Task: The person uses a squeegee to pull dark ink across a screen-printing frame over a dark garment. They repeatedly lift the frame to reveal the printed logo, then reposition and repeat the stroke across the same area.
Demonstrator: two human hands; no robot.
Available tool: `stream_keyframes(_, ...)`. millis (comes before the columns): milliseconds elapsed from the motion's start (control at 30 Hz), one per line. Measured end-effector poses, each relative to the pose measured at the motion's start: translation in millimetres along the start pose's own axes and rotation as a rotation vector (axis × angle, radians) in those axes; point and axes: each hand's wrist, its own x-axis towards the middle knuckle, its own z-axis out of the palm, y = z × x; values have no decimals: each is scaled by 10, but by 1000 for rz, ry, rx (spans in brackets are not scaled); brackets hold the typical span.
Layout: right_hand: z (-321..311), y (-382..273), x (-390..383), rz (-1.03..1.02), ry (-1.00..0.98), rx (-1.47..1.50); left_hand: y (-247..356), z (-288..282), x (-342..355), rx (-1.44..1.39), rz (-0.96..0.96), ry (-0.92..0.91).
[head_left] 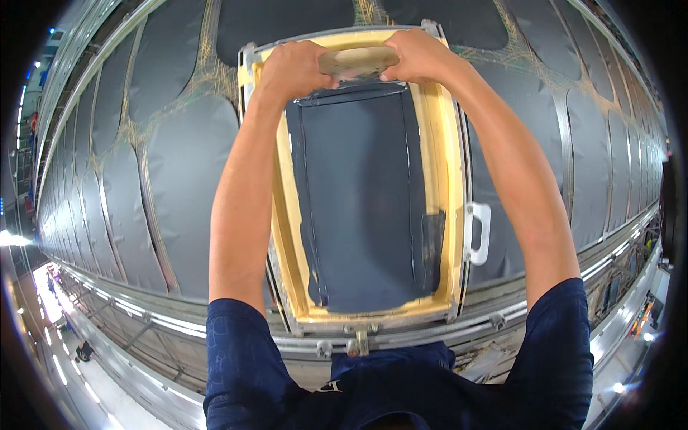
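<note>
Both my arms reach forward over a screen-printing frame [453,172], its inner border lined with yellow tape. At the frame's far end I hold a pale, wide squeegee [358,63]. My left hand [292,70] grips its left end and my right hand [419,57] its right end, thumbs toward me. Its lower edge meets the far part of the dark screen mesh [358,193], though the exact contact is hard to see. Dark ink smears mark the mesh's edges, most thickly at the near right.
A long table [186,172] carries dark fabric panels on both sides of the frame. A white handle [479,233] sticks out from the frame's right side. Along the near edge run metal rails [301,342] with a brass-coloured clamp [362,342]. Walkways lie at lower left and right.
</note>
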Motion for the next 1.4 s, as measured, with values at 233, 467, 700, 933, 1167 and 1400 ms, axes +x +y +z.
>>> stream_keyframes(233,823,-492,-1568,-110,66,-68,655,327,-1717,-22,26,-27)
stream_keyframes(467,1563,-977,-3150,-209,130,13,1269,655,-3434,-153,103,64)
stream_keyframes(700,1392,-895,-2905,-200,75,1,1146,532,-3130,-110,114,33)
stream_keyframes(933,340,-270,-863,-159,163,-136,325,48,-899,91,108,74)
stream_keyframes(1167,-256,259,383,-72,102,-41,-11,-243,510,29,-6,-62)
stream_keyframes(1400,-235,198,441,-35,70,80,-60,-256,532,23,-31,-88)
